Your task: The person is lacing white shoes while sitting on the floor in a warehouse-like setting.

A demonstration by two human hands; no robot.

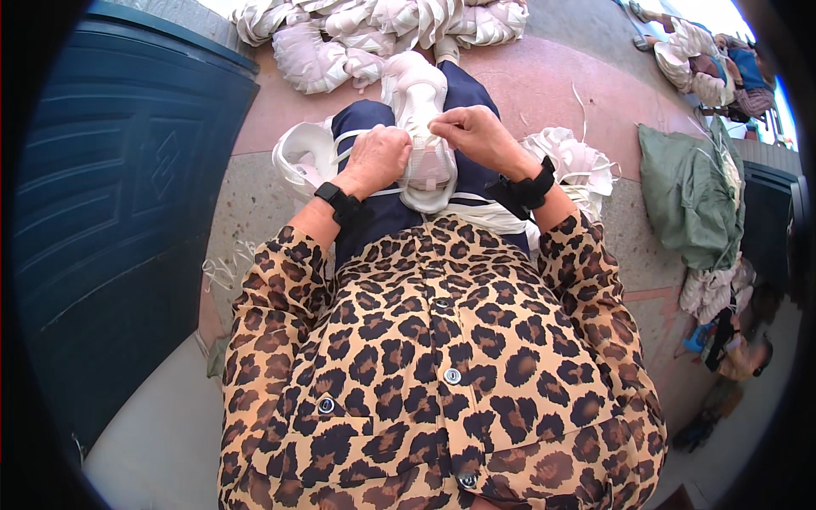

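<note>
A white and pale pink shoe upper point(427, 166) lies lengthwise across my lap, between my thighs. Over its left side my left hand point(379, 157) is closed, with a white shoelace point(342, 136) running out from it. My right hand point(478, 136) pinches at the lacing, thumb and forefinger pressed together on what looks like a thin lace end. Both hands hover close to the eyelet area, partly hiding it. Another white upper point(306, 153) rests beside my left thigh, its opening facing up.
A heap of similar uppers point(374, 38) lies on the floor ahead. More white uppers and laces point(578, 166) sit by my right thigh. A dark blue panelled door point(127, 170) stands at left. A green sack point(693, 195) is at right; other people point(722, 64) sit farther off.
</note>
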